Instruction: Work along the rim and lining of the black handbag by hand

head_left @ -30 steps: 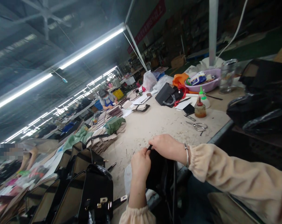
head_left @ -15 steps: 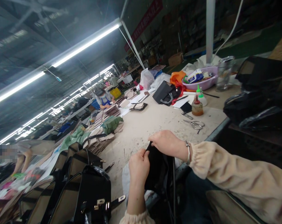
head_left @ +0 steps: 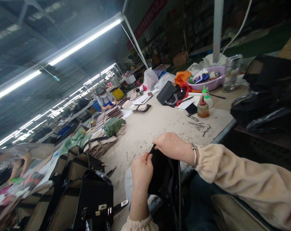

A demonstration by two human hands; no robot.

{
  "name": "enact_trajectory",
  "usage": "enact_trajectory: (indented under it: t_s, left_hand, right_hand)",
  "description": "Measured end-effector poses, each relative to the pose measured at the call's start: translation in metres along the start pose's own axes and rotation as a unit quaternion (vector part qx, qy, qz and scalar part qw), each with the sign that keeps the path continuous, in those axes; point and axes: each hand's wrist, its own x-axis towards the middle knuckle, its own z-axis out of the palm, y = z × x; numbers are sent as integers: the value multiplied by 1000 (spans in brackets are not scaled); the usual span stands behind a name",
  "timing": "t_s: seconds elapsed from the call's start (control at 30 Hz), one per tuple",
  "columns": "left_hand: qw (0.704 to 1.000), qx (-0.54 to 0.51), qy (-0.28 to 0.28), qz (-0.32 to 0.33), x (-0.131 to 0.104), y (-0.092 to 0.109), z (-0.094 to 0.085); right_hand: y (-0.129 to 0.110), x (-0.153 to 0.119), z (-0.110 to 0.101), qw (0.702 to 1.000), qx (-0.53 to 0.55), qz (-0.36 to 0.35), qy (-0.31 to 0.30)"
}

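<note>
A black bag piece (head_left: 161,173), soft and dark, hangs at the near edge of the table between my hands. My left hand (head_left: 142,170) is closed on its upper edge, thumb on top. Just to the right and slightly farther off, my right hand (head_left: 170,146) pinches the same edge. A short stretch of the edge shows between the two grips. The lower part drops past the table edge, and its full shape is hidden. Left of my hands stand several black handbags (head_left: 95,195) with tan insides and gold-coloured clasps.
Scissors (head_left: 201,126) lie beyond my right hand, near a glue bottle (head_left: 203,108). Farther back are a purple basin (head_left: 209,84), a glass jar (head_left: 232,73) and a dark bag (head_left: 168,93). Green cloth (head_left: 113,126) rests on stacked pieces. Co-workers sit at the left.
Both hands keep their grip on the black piece's edge. They have shifted only very slightly, and the view has tilted a little.
</note>
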Motion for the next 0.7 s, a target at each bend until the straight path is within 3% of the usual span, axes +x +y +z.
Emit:
enact_trajectory:
  t_s: [0.47, 0.7]
  left_hand:
    - [999, 50, -9, -12, 0, 4, -1]
    - [998, 47, -25, 30, 20, 12, -5]
  right_hand:
    - [-1, 4, 1, 1000, -2, 5, 4]
    - [-3, 8, 3, 1000, -6, 4, 3]
